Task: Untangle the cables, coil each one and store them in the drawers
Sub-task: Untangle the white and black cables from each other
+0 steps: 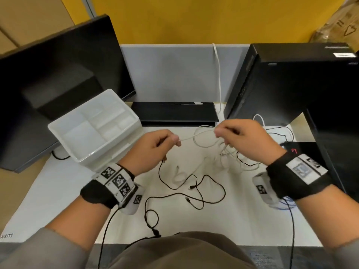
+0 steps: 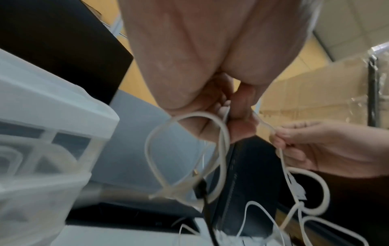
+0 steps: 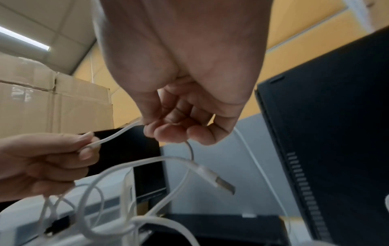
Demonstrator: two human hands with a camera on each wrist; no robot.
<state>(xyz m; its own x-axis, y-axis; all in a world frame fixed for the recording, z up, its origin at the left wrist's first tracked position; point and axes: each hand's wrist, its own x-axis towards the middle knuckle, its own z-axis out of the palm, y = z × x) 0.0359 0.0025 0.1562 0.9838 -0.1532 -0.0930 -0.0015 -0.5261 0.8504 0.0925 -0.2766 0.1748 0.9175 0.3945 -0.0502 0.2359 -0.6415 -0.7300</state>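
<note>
In the left wrist view the drawer unit (image 2: 48,136) was blurred and cut off at the left edge. The white cable (image 1: 196,135) vanished inside both fists; its tangled loops possibly belonged to several cables.

Black letters "URITY" (image 1: 6,235) stand on the white sheet at the desk's near left corner; a red mark on the black device by the right edge is unreadable.

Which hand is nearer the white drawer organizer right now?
Left. The left hand is just right of the white drawer organizer, pinching the white cable; the right hand pinches it farther right, near the computer tower.
</note>
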